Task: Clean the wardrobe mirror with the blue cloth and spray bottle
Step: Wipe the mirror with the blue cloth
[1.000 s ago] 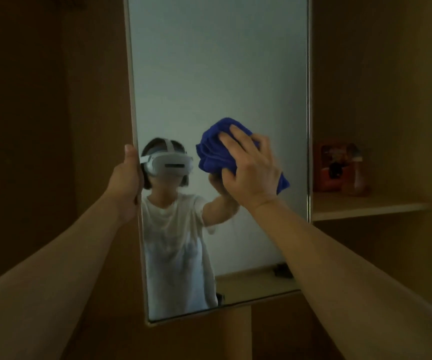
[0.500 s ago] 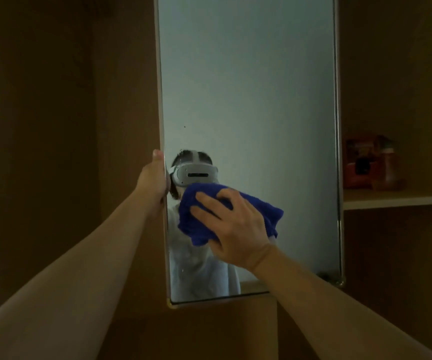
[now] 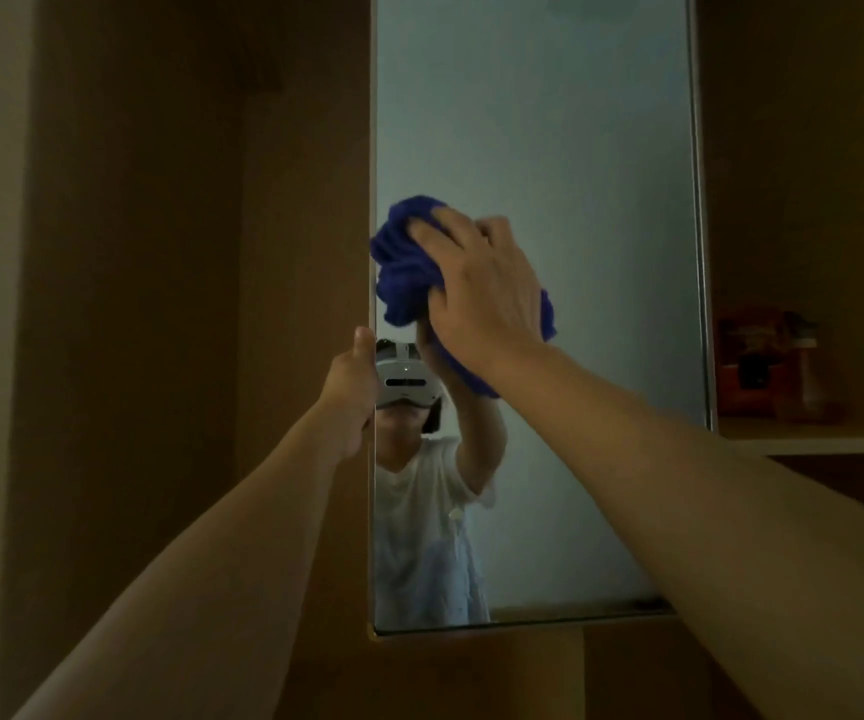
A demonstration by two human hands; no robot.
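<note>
A tall wardrobe mirror [image 3: 575, 148] fills the middle of the view and reflects a person in a white shirt with a headset. My right hand [image 3: 476, 283] holds a bunched blue cloth [image 3: 404, 267] against the glass near the mirror's left edge, fingers curled over it. My left hand [image 3: 349, 394] grips the mirror's left edge just below the cloth, thumb up on the front. A spray bottle [image 3: 804, 371] stands on the shelf to the right of the mirror, dim and hard to make out.
A wooden wardrobe panel [image 3: 160, 304] lies left of the mirror. To the right is an open compartment with a shelf [image 3: 814, 439] carrying an orange-red box [image 3: 744, 361] beside the bottle. The scene is dim.
My right hand has swept the cloth up and left, from beside the reflected headset to above it. My left hand keeps its grip on the mirror's edge. The view has shifted left.
</note>
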